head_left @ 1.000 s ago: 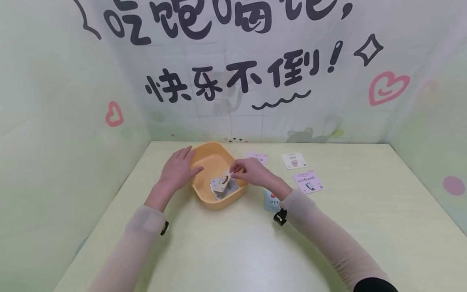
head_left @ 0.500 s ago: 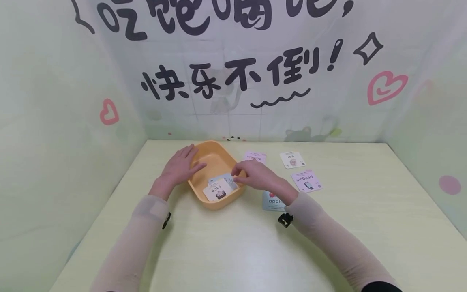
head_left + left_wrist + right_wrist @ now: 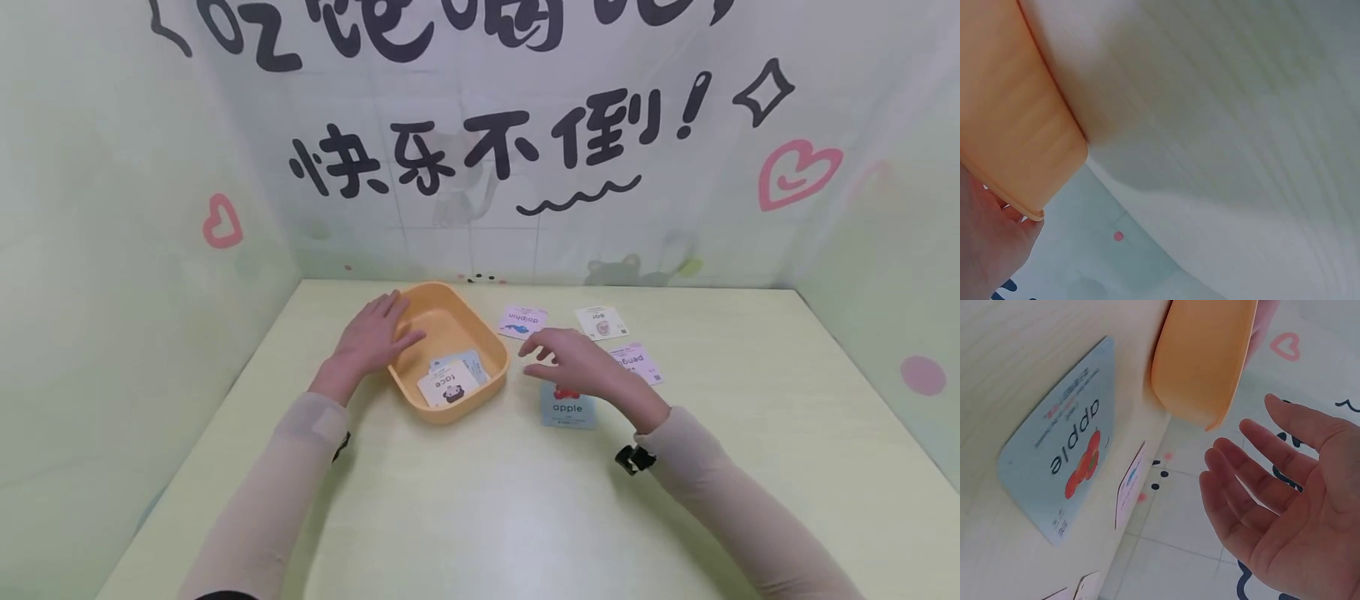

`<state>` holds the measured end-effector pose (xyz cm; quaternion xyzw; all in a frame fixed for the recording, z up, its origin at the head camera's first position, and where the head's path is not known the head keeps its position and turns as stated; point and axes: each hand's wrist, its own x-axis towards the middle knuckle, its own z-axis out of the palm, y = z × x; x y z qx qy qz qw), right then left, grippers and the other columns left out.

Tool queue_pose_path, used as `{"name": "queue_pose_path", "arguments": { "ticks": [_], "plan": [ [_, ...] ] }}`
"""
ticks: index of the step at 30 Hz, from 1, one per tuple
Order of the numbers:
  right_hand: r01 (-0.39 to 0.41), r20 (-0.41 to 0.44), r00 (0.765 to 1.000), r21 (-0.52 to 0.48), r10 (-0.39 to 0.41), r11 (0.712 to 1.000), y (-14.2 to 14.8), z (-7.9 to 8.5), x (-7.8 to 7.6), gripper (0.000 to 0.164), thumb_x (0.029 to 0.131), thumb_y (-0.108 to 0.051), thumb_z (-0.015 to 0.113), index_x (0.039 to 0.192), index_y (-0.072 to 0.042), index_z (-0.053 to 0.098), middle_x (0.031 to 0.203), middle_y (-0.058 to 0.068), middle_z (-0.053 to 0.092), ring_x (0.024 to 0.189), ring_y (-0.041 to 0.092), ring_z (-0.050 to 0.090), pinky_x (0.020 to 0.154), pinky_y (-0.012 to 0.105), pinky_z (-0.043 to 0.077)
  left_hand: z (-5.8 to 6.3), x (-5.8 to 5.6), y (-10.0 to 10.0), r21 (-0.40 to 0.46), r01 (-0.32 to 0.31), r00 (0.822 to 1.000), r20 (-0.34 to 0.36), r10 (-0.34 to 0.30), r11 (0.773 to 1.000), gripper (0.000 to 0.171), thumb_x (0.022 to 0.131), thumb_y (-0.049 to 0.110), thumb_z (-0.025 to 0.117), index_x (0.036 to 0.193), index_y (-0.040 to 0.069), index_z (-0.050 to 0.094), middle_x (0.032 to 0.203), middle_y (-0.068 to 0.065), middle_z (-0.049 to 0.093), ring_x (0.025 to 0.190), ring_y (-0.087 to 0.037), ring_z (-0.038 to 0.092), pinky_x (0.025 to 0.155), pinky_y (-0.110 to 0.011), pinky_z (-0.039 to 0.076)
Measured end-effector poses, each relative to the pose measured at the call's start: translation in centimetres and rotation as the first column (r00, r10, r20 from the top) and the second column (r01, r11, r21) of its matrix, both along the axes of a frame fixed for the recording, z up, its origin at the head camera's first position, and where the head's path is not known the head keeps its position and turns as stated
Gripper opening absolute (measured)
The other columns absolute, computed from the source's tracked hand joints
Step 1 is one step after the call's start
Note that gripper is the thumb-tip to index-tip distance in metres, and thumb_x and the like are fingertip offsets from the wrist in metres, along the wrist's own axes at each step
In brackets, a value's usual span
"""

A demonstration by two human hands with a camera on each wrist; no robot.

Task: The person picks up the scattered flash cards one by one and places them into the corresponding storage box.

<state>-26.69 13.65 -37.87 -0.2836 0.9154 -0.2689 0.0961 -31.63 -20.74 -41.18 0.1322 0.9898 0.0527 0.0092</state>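
Bin, orange plastic (image 3: 433, 333), one: set on the pale wood-grain table (image 3: 480, 508), left of the loose cards; corners rounded. Inside, at the near end: white "face" flashcard (image 3: 446, 385), laid on top, and a pale blue card (image 3: 473, 362), partly covered by it.

Left hand (image 3: 367, 337): rested on the bin's far left rim, fingers extended, thumb spread over the interior.

Right hand (image 3: 573, 360): held in the air to the right of the bin, apart from it; fingers loosely bent and thumb parted from them.

Flashcards on the table, right of the bin, four: blue "apple" card (image 3: 567, 412), placed nearest the front, its upper part overlapped by the right hand in the head view; lilac "dolphin" card (image 3: 522, 322), at the rear; white "ear" card (image 3: 602, 322), to its right; lilac card lettered "peng" (image 3: 639, 363), partly hidden by the right hand.

Wall hanging (image 3: 435, 250): printed with black Chinese characters, placed behind the table.
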Motion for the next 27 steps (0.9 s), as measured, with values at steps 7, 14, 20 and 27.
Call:
{"name": "queue_pose_path", "arguments": {
  "ticks": [7, 14, 20, 27],
  "plan": [
    [0.027, 0.014, 1.0, 0.01, -0.027, 1.0, 2.6, -0.6, 0.7, 0.036, 0.094, -0.026, 0.068, 0.126, -0.008, 0.065, 0.129, 0.011, 0.066, 0.117, 0.031, 0.063, 0.099, 0.048, 0.057, 0.2, -0.1, 0.2, -0.01, -0.005, 1.0, 0.005, 0.005, 1.0, 0.084, 0.1, 0.06, 0.041, 0.159, 0.004, 0.019, 0.166, -0.021, 0.013, 0.153, -0.041, 0.014, 0.131, -0.051, 0.013],
    [0.054, 0.022, 0.998, 0.04, -0.055, 0.998, 4.4, -1.8, 1.0, 0.039, 0.092, -0.028, 0.072, 0.125, -0.009, 0.066, 0.127, 0.008, 0.067, 0.116, 0.029, 0.064, 0.1, 0.048, 0.056, 0.3, 0.1, 0.2, -0.022, 0.006, 1.0, -0.007, -0.006, 1.0, 0.083, 0.1, 0.058, 0.043, 0.158, 0.004, 0.021, 0.166, -0.022, 0.014, 0.153, -0.041, 0.015, 0.13, -0.052, 0.014],
    [0.061, 0.045, 0.997, 0.075, -0.064, 0.995, 5.4, -2.5, 1.3, 0.049, 0.086, -0.034, 0.077, 0.127, -0.01, 0.065, 0.129, 0.007, 0.066, 0.117, 0.029, 0.063, 0.102, 0.048, 0.054, 0.3, 0.0, 0.3, -0.035, 0.008, 1.0, -0.004, -0.008, 0.999, 0.081, 0.101, 0.056, 0.043, 0.158, 0.004, 0.02, 0.166, -0.023, 0.014, 0.153, -0.041, 0.015, 0.13, -0.051, 0.014],
    [0.053, 0.02, 0.998, 0.122, -0.056, 0.991, 6.0, -3.0, 1.6, 0.059, 0.082, -0.037, 0.081, 0.13, -0.008, 0.063, 0.131, 0.009, 0.065, 0.117, 0.029, 0.062, 0.101, 0.048, 0.055, 0.3, -0.1, 0.3, -0.033, 0.01, 1.0, -0.005, -0.01, 0.999, 0.079, 0.101, 0.055, 0.042, 0.158, 0.003, 0.022, 0.166, -0.023, 0.013, 0.153, -0.041, 0.015, 0.13, -0.051, 0.013]
  ]
}}
